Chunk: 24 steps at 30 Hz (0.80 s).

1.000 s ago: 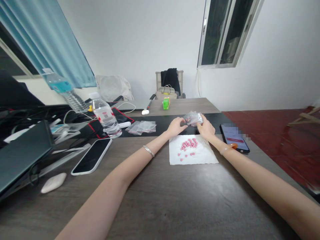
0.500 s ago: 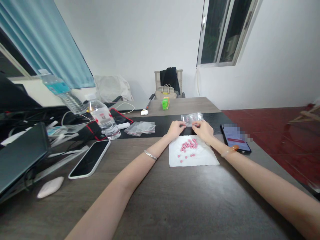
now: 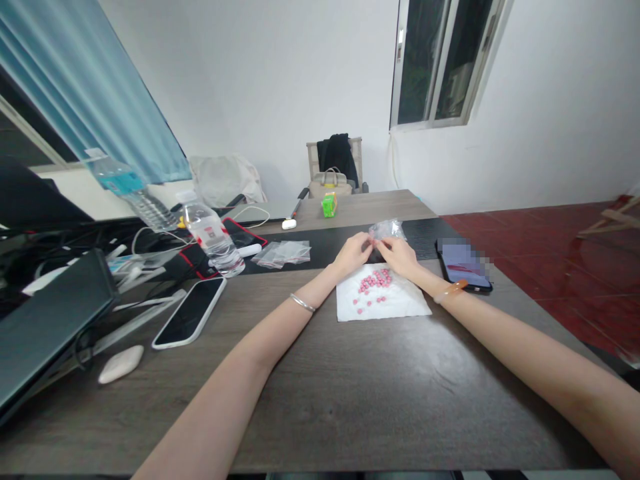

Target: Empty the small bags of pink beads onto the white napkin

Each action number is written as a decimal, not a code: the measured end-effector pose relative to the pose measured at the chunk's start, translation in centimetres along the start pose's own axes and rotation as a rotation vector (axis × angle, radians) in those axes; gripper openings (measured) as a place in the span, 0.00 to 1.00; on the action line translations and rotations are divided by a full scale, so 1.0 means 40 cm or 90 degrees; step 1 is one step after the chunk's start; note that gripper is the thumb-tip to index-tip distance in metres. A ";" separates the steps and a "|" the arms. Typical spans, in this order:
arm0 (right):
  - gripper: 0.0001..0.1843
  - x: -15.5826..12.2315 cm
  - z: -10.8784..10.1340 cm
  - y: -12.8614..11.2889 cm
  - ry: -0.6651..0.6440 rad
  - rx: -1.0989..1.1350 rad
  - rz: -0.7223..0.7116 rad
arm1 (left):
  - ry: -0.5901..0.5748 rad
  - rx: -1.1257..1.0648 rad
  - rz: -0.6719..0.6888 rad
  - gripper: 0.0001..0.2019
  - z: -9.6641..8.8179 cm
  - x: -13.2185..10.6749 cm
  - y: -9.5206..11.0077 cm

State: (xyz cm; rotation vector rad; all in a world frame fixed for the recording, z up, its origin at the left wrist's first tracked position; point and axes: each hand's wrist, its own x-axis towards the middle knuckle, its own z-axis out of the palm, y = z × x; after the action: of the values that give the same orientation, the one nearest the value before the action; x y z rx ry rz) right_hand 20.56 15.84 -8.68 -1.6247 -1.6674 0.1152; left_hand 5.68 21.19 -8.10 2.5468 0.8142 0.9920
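Observation:
My left hand (image 3: 353, 252) and my right hand (image 3: 399, 256) meet fingertip to fingertip just beyond a white paper sheet (image 3: 403, 305). Both have their fingers pinched on the near edge of a clear plastic bag (image 3: 389, 230), which sticks out past the right fingers. Small reddish spots show at the fingertips, too small to name. Several little pink balls (image 3: 376, 281) lie on the sheet, most in a cluster, a few scattered nearer me.
Flat clear zip bags (image 3: 284, 253) lie left of my hands. A white-edged phone (image 3: 193, 313), a water bottle (image 3: 213, 233), a laptop (image 3: 55, 327) and a white mouse (image 3: 121, 364) fill the left side. Another phone (image 3: 463, 267) lies right, and a green box (image 3: 329, 205) stands farther back.
My hands have drawn together until their fingertips meet. The plastic bag now looks more bunched up behind them. The whole view has shifted slightly; the pink balls lie as before.

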 end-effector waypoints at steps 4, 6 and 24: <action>0.13 0.008 0.007 0.014 -0.001 0.020 0.004 | -0.014 0.008 0.013 0.05 -0.004 -0.002 0.000; 0.13 0.012 0.009 0.019 -0.005 0.033 -0.003 | -0.018 0.018 0.016 0.04 -0.002 -0.003 0.000; 0.10 0.013 0.017 0.033 -0.005 0.080 0.004 | -0.063 0.144 0.014 0.06 0.008 0.003 0.008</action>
State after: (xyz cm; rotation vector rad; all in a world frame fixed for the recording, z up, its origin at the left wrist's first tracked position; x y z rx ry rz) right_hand 21.28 16.84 -9.65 -1.5366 -1.6284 0.2247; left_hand 6.09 20.97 -8.12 2.7751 0.9196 0.8119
